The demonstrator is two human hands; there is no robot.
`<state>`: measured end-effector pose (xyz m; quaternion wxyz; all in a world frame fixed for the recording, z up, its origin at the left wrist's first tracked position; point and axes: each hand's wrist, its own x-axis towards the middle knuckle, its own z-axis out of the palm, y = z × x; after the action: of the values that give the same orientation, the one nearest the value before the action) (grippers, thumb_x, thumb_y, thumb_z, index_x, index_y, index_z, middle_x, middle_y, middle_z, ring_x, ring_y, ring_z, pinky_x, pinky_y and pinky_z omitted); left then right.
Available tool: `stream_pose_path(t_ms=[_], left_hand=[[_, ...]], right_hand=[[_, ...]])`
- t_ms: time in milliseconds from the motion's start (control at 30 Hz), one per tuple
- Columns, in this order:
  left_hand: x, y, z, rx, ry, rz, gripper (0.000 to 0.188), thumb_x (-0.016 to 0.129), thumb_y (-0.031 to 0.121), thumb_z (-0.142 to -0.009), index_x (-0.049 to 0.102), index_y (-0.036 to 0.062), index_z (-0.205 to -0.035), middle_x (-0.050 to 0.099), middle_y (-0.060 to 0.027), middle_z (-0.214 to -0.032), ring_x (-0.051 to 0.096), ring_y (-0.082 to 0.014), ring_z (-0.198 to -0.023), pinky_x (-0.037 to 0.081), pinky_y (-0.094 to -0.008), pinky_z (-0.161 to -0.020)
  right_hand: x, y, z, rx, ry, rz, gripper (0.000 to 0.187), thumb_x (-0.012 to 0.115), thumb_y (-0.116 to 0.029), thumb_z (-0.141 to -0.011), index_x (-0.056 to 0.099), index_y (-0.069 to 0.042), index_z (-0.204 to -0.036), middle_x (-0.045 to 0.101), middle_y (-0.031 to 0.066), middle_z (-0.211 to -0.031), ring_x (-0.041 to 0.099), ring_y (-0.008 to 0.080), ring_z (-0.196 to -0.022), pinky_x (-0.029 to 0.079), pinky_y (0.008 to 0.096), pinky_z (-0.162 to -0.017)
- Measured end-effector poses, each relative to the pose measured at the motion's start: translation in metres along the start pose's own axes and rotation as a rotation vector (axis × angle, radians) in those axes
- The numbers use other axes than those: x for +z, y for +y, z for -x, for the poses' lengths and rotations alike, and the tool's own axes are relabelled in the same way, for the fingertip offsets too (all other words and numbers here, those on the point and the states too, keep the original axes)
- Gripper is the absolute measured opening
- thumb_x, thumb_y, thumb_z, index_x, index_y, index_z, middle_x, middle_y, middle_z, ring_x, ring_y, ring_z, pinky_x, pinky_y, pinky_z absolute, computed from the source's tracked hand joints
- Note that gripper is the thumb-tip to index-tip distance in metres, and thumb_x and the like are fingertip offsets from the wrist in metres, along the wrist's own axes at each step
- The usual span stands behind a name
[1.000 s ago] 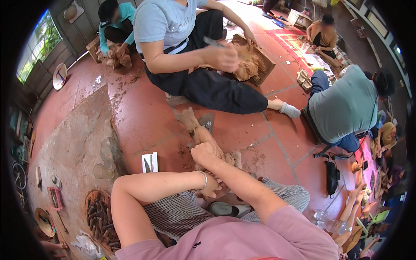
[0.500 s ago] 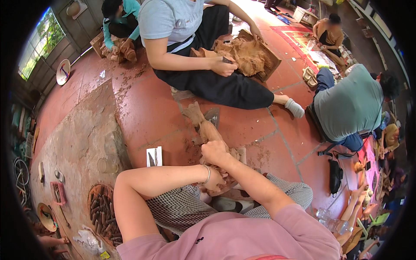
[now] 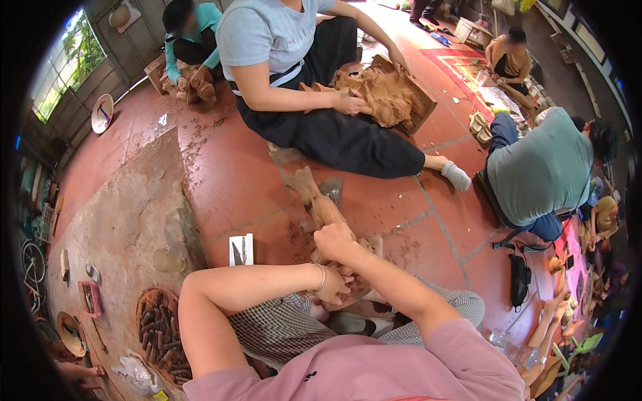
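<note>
A long brown clay figure (image 3: 313,197) lies on the red tiled floor, stretching away from me. My right hand (image 3: 336,239) is closed over its near part from above. My left hand (image 3: 334,284), a bangle on the wrist, presses the clay's near end just below the right hand. My checked-trousered legs are folded under both arms.
A person in a grey shirt sits opposite, hands on a clay mass (image 3: 384,93) on a wooden board. Another person (image 3: 545,174) sits at right, back turned. A white card with a blade (image 3: 241,249) lies left of the figure. A round basket of sticks (image 3: 159,331) stands at lower left.
The view has shifted slightly; my hands stay on the clay figure, the right hand sliding a little along it. The person opposite keeps working the clay mass.
</note>
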<state>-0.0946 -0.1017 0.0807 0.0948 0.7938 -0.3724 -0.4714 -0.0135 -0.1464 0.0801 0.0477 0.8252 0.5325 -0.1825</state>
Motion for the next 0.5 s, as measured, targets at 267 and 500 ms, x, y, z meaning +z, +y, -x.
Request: stream_pose_path(t_ms=[267, 500], left_hand=[[0.000, -0.005, -0.007, 0.023, 0.015, 0.051, 0.062, 0.050, 0.043, -0.092, 0.040, 0.0145, -0.147, 0.022, -0.0188, -0.158, 0.018, -0.0371, -0.146, 0.017, -0.0443, -0.119], [0.000, -0.002, 0.001, 0.014, 0.033, -0.026, 0.063, 0.048, 0.046, -0.092, 0.041, 0.0143, -0.146, 0.022, -0.0159, -0.158, 0.015, -0.0356, -0.147, 0.016, -0.0460, -0.119]], right_hand=[[0.020, 0.005, -0.014, 0.052, 0.048, -0.018, 0.017, 0.060, -0.017, -0.082, 0.074, -0.010, -0.086, 0.073, 0.0114, -0.091, 0.071, 0.0246, -0.087, 0.056, 0.0379, -0.072], [0.012, 0.008, 0.007, 0.049, 0.070, -0.084, 0.018, 0.062, -0.021, -0.082, 0.075, -0.009, -0.087, 0.073, 0.0135, -0.089, 0.071, 0.0283, -0.084, 0.055, 0.0403, -0.072]])
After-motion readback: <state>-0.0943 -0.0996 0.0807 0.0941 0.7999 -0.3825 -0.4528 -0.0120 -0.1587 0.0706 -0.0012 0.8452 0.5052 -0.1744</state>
